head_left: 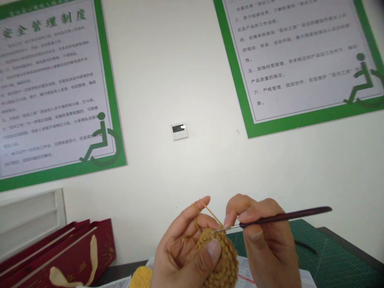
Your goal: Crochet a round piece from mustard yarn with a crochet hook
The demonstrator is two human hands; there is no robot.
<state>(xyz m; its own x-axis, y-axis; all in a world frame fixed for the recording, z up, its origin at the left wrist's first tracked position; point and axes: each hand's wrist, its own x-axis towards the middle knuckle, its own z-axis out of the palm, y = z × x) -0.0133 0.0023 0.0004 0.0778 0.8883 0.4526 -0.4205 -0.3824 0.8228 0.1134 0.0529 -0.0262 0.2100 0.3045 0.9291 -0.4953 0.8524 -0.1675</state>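
I see two hands with a round brown knitted piece (226,260).
My left hand (186,248) pinches it, yarn (211,211) over one raised finger; my right hand (267,236) pinches the hook (282,217) at its top edge.

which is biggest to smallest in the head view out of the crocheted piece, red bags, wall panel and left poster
1. Left poster, cut off by the view's edge
2. Red bags, also cut off
3. Crocheted piece
4. Wall panel

Workshop-type room: green-framed Chinese rules posters (234,72) at 10 and 1 o'clock, wheelchair symbols; green gridded cutting mat (327,256) at 4 o'clock.
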